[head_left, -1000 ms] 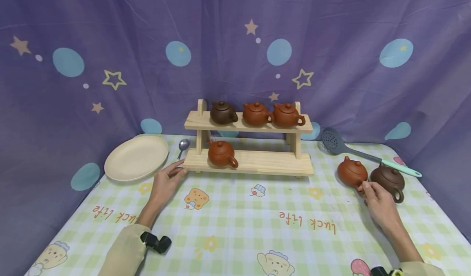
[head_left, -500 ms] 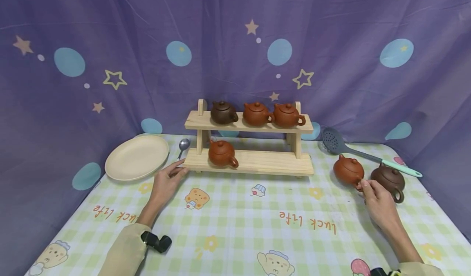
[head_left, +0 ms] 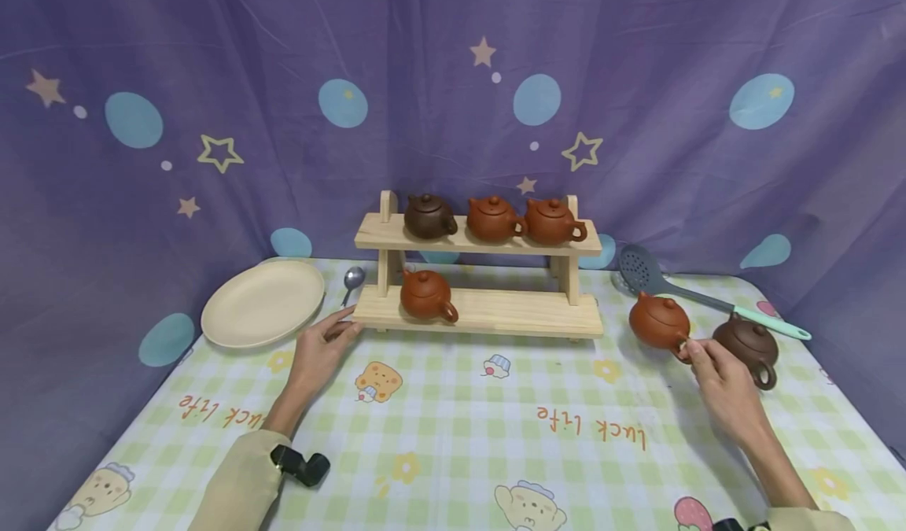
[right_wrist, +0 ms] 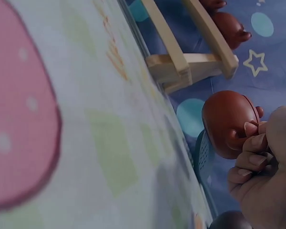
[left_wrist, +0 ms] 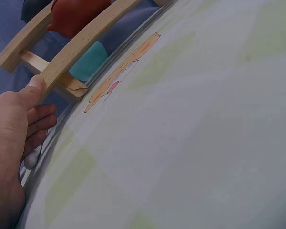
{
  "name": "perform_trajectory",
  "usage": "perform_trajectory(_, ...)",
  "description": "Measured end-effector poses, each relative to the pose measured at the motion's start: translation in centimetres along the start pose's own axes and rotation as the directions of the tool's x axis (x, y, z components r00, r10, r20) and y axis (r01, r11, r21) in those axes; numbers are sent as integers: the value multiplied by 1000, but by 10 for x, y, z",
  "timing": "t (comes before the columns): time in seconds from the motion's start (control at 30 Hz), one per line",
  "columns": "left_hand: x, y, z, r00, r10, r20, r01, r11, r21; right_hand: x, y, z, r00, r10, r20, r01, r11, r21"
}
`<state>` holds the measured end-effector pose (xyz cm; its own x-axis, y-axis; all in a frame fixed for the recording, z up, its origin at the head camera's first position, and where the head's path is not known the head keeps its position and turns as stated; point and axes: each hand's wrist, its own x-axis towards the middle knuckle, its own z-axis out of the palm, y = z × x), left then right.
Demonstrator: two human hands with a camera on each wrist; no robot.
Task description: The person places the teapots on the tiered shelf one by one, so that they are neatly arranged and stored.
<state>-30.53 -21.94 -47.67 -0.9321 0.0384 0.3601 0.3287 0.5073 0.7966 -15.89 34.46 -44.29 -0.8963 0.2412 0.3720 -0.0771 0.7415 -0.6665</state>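
Observation:
My right hand (head_left: 727, 389) pinches the handle of a reddish-brown teapot (head_left: 659, 320), spout turned away from the hand. In the right wrist view this teapot (right_wrist: 229, 125) hangs above the tablecloth, fingertips curled at its handle. Just right of it a dark brown teapot (head_left: 746, 348) stands on the cloth. My left hand (head_left: 322, 354) holds the left end of a two-tier wooden shelf (head_left: 524, 311), thumb against the lower plank in the left wrist view. That plank bears one reddish teapot (head_left: 426, 295); a dark teapot (head_left: 428, 218) and two reddish ones (head_left: 493, 220) sit on the upper tier.
A cream oval plate (head_left: 262, 307) lies left of the shelf, with a small metal spoon (head_left: 353, 281) between them. At the back right lies a grey slotted skimmer (head_left: 642, 271) with a mint handle. Behind the table hangs a purple curtain (head_left: 453, 51).
The reddish teapot in my right hand has risen and moved left, away from the dark teapot. My left hand stays at the shelf's end.

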Motion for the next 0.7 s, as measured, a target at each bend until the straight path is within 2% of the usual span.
perform_trajectory(0.13,0,0,0,1000,1,-2,-1,1000,-1,3,-8,1,999,-32,-1,32,999,30)
perform_trajectory(0.33,0,0,0,1000,5,-3,-5,1000,7,4,-22,5,999,-39,13,39,998,55)
perform_trajectory(0.7,0,-1,1,1000,-2,-5,2,1000,3,8,-46,23,997,-73,39,68,990,123)
